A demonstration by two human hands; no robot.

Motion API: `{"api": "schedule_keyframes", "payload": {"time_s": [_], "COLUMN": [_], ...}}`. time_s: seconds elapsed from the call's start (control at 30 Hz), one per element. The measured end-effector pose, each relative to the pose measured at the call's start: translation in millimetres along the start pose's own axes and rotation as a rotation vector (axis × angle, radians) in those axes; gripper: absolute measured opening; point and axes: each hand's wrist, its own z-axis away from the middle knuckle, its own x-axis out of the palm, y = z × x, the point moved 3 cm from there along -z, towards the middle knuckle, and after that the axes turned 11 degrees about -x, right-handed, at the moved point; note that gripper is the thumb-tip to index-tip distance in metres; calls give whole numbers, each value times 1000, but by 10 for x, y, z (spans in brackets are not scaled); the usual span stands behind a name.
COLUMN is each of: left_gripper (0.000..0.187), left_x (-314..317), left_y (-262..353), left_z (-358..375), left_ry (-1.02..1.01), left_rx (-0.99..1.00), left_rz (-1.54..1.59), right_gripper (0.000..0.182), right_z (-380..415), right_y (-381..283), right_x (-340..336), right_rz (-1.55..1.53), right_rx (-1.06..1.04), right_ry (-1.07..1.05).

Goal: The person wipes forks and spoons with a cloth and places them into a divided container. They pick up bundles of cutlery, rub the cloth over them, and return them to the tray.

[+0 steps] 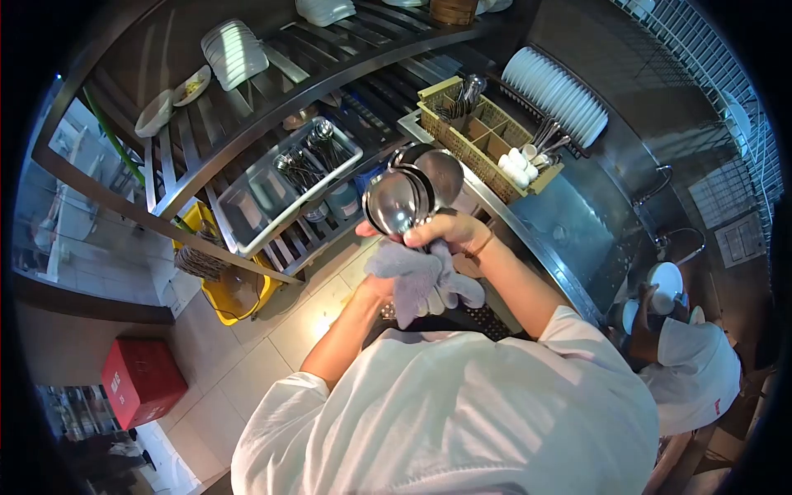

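My right hand [456,232] grips the handles of several large steel ladles [398,202], held as a bunch with their shiny bowls pointing up and away from me. Just below, my left hand [378,286] holds a grey cloth [417,276] bunched around the lower ends of the handles. The cloth covers most of that hand. Both hands are in front of my chest, above the tiled floor and close to the steel counter edge.
A steel rack carries white plates [235,54] and a tray of cutlery [301,169]. A yellow-green cutlery basket [483,136], stacked white plates [557,91] and a sink [573,223] lie ahead. Also here: yellow bucket [235,293], red box [142,379], another person [697,367] at right.
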Motion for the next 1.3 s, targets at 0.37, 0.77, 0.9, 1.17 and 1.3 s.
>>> {"api": "schedule_keyframes", "payload": {"time_s": [0.37, 0.77, 0.9, 1.17, 1.3], "left_gripper": [33, 27, 25, 24, 27], "left_x": [-1016, -641, -232, 12, 187], "left_y": [797, 1862, 1800, 1262, 732], "left_z": [946, 3056, 3350, 3382, 3056], "left_ry": [855, 1553, 1690, 1670, 1926], "left_rx": [331, 494, 417, 378, 147], "left_rz": [266, 56, 57, 104, -44], "right_gripper": [28, 26, 22, 40, 41], "right_z": [818, 1058, 785, 688, 1163], "right_y": [1657, 1956, 1020, -542, 146], "right_x": [-786, -1697, -1114, -245, -187], "right_rz": [1063, 1191, 326, -687, -167], "right_rx": [-123, 355, 560, -24, -13], "right_ry": [255, -490, -580, -671, -442]}}
